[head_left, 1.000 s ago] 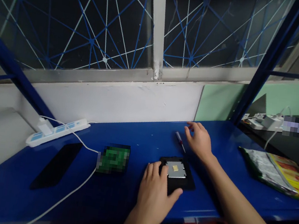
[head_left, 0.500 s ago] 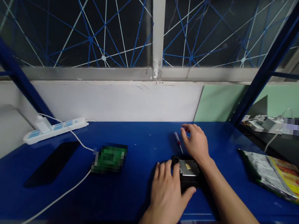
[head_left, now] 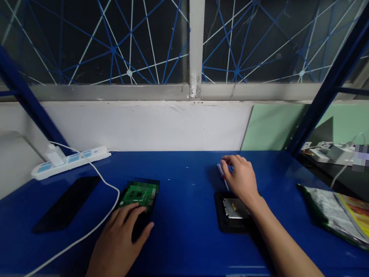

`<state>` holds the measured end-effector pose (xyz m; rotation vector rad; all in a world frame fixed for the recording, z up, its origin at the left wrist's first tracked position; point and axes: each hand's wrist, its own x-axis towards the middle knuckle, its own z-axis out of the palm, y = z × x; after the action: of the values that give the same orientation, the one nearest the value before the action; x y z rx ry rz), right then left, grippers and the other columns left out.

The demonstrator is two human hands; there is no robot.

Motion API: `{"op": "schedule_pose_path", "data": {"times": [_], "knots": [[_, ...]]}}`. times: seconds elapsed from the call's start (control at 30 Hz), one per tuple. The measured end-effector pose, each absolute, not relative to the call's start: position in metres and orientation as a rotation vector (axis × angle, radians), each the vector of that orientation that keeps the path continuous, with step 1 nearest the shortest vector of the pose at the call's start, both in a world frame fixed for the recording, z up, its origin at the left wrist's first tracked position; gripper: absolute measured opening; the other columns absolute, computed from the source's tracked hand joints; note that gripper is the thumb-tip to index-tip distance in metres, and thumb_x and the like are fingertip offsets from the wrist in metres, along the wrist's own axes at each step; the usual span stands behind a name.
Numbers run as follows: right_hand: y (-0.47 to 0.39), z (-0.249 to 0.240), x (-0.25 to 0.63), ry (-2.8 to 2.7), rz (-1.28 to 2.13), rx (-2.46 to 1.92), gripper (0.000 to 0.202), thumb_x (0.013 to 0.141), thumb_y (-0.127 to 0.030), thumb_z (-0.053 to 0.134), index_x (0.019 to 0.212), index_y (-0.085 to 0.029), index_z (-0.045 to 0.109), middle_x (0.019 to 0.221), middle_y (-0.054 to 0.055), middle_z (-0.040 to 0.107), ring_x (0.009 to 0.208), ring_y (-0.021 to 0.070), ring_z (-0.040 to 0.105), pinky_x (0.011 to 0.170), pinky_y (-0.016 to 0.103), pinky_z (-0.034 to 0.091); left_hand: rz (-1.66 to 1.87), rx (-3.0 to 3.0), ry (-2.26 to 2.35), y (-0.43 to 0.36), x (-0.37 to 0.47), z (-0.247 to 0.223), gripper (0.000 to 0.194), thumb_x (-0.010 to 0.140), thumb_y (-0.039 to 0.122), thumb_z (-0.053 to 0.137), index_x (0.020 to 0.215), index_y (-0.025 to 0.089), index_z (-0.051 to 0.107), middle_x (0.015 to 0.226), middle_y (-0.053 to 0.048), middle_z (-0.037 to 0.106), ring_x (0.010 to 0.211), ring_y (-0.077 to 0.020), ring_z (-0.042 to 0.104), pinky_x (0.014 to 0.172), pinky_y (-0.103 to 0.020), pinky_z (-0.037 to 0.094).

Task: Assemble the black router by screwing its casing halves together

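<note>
My left hand (head_left: 124, 231) is open, fingers spread, with its fingertips at the near edge of a green circuit board (head_left: 141, 193) on the left half of the blue table. Whether they press on the board or hover is hard to see. Over a small screwdriver (head_left: 221, 170) with a purplish handle, my right hand (head_left: 241, 177) curves its fingers. A gap shows between thumb and fingers, and the screwdriver still lies on the table. Below that wrist lies a black case (head_left: 222, 223) holding a silver metal drive (head_left: 233, 208), partly hidden by the forearm.
A flat black panel (head_left: 67, 204) lies to the left. Behind it sits a white power strip (head_left: 72, 162), and a white cable (head_left: 87, 230) runs toward the front edge. On the right is a shiny food packet (head_left: 348, 221). Blue posts and a wall bound the table (head_left: 177, 230).
My left hand has left the black case and moved left to the circuit board. My right hand has shifted slightly left, its fingers now covering part of the screwdriver's handle.
</note>
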<state>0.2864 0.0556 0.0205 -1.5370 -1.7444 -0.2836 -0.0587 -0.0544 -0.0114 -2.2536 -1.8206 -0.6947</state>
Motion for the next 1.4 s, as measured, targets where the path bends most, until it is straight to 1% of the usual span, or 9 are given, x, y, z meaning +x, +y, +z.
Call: {"op": "schedule_pose_path", "data": {"times": [0.23,0.47,0.63,0.73,0.83,0.93,1.13,1.23,1.4], "knots": [[0.056,0.017,0.283,-1.782,-0.295,-1.53,0.023,0.097,-0.032,0.05,0.097,-0.019,0.069,0.088,0.007,0.074,0.086,0.0256,0.067,0.076,0.036,0.041,-0.738,-2.279,-1.842,-0.068,-0.045,-0.019,0.038,0.093,0.048,0.056,0.121,0.024,0.067,0.129,-0.008,0.065,0.122,-0.0336,0.059,0.101,-0.053,0.052],[0.057,0.013,0.283,-1.8,-0.278,-1.531,0.022,0.096,-0.031,0.052,0.099,-0.019,0.069,0.091,0.007,0.074,0.088,0.025,0.067,0.078,0.035,0.042,-0.655,-2.32,-1.902,-0.084,-0.016,-0.014,0.042,0.093,0.052,0.055,0.123,0.026,0.069,0.135,-0.009,0.063,0.124,-0.0366,0.059,0.098,-0.056,0.054],[0.056,0.014,0.281,-1.804,-0.281,-1.528,0.022,0.096,-0.032,0.052,0.098,-0.019,0.07,0.089,0.007,0.073,0.087,0.0254,0.067,0.077,0.036,0.042,-0.668,-2.397,-1.774,-0.093,0.001,-0.019,0.039,0.095,0.046,0.056,0.128,0.029,0.066,0.14,-0.008,0.061,0.125,-0.0352,0.06,0.098,-0.052,0.056],[0.056,0.014,0.28,-1.803,-0.282,-1.52,0.024,0.097,-0.033,0.05,0.099,-0.019,0.07,0.09,0.008,0.074,0.086,0.0256,0.067,0.077,0.037,0.042,-0.693,-2.442,-1.693,-0.099,0.016,-0.025,0.04,0.091,0.046,0.063,0.127,0.03,0.066,0.139,-0.008,0.062,0.123,-0.0362,0.061,0.096,-0.051,0.058],[0.056,0.014,0.281,-1.798,-0.283,-1.514,0.024,0.097,-0.033,0.051,0.099,-0.019,0.069,0.09,0.008,0.073,0.087,0.0261,0.067,0.078,0.037,0.043,-0.705,-2.545,-1.58,-0.103,0.034,-0.031,0.045,0.086,0.044,0.069,0.129,0.031,0.065,0.138,-0.009,0.062,0.123,-0.0385,0.061,0.096,-0.053,0.058],[0.056,0.014,0.281,-1.797,-0.281,-1.507,0.023,0.096,-0.033,0.051,0.099,-0.019,0.069,0.09,0.008,0.073,0.088,0.026,0.067,0.078,0.037,0.044,-0.675,-2.596,-1.582,-0.101,0.05,-0.031,0.052,0.085,0.046,0.069,0.134,0.029,0.062,0.141,-0.013,0.06,0.124,-0.0411,0.059,0.095,-0.056,0.057],[0.054,0.016,0.278,-1.816,-0.262,-1.492,0.022,0.097,-0.032,0.051,0.099,-0.019,0.069,0.09,0.008,0.073,0.087,0.026,0.066,0.08,0.038,0.045,-0.638,-2.672,-1.69,-0.092,0.066,-0.014,0.049,0.087,0.047,0.068,0.132,0.028,0.064,0.141,-0.013,0.059,0.126,-0.0402,0.057,0.1,-0.057,0.053],[0.05,0.016,0.272,-1.851,-0.23,-1.467,0.022,0.097,-0.032,0.051,0.099,-0.019,0.069,0.091,0.008,0.073,0.087,0.0258,0.066,0.082,0.039,0.046,-0.643,-2.693,-1.74,-0.09,0.069,-0.003,0.048,0.083,0.042,0.073,0.128,0.027,0.067,0.138,-0.012,0.061,0.125,-0.0394,0.057,0.1,-0.056,0.053],[0.044,0.016,0.26,-1.948,-0.165,-1.402,0.022,0.098,-0.033,0.051,0.102,-0.02,0.068,0.097,0.008,0.073,0.092,0.0262,0.064,0.086,0.04,0.047,-0.774,-2.699,-1.666,-0.071,0.048,0.014,0.036,0.083,0.03,0.072,0.118,0.026,0.068,0.124,-0.008,0.068,0.112,-0.0317,0.064,0.096,-0.049,0.055]]}}
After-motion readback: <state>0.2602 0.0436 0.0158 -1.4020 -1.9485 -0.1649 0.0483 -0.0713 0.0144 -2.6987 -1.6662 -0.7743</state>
